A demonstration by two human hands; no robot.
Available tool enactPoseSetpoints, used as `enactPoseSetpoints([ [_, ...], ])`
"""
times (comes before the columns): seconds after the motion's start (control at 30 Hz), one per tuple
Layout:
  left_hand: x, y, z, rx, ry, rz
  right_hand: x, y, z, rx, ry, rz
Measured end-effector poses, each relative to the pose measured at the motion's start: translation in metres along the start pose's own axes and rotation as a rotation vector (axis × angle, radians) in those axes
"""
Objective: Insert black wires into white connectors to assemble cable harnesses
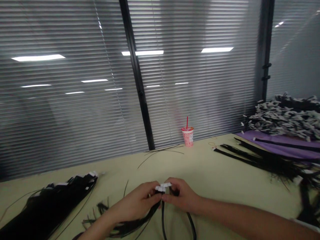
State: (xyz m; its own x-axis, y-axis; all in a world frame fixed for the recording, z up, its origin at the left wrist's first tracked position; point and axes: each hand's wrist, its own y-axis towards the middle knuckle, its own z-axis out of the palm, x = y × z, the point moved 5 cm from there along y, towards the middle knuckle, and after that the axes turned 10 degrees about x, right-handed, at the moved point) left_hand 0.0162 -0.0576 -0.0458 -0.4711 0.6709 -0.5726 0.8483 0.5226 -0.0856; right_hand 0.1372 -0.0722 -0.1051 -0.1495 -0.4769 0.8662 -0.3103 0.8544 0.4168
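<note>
Grey window blinds [205, 93] fill the whole back of my feed, with ceiling lights showing in them and a dark slanted frame bar [138, 83] coming down just left of the pink cup [188, 137]. That cup has a red straw [187, 122] and stands at the back of a pale yellow-green table [205, 170], right by the blinds, so I'm using it as my landmark.

Closer to me than the cup, and a bit left of it, both hands meet over some white connectors [163, 187] on the ends of black cables [163, 216]. From my end, the left hand [141, 200] has a narrow pinch on the connectors, thumb against fingers, and the right hand [180, 193] pinches just as tightly from the other side. Can't tell whether the white pieces are plugged together or just touching, it's too small and blurry.

Left of the cup and nearer me, there's a thick pile of black cables [57, 203] with white ends. Thin loose wires [162, 150] lie just left of the cup, and thin loops [212, 144] just right of it. Further right are black strands [260, 158], a purple sheet [282, 145] and a big white-tipped heap [287, 115].
</note>
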Motion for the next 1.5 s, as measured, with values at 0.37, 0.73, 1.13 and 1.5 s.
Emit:
enactPoseSetpoints([
  [0.37,0.040,0.012,-0.025,-0.222,-0.917,-0.143,-0.015,-0.001,-0.004,0.277,0.628,0.333],
  [0.73,-0.021,-0.013,-0.016,-0.279,-1.473,-0.008,-0.001,0.010,-0.031,0.132,0.675,0.198],
  [1.13,0.091,0.031,-0.007,-0.374,-1.094,-0.008,-0.033,0.010,-0.083,-0.068,0.542,0.223],
  [1.5,0.077,0.032,0.026,-0.235,-1.068,0.018,-0.047,0.017,-0.103,-0.305,-0.052,0.187],
])
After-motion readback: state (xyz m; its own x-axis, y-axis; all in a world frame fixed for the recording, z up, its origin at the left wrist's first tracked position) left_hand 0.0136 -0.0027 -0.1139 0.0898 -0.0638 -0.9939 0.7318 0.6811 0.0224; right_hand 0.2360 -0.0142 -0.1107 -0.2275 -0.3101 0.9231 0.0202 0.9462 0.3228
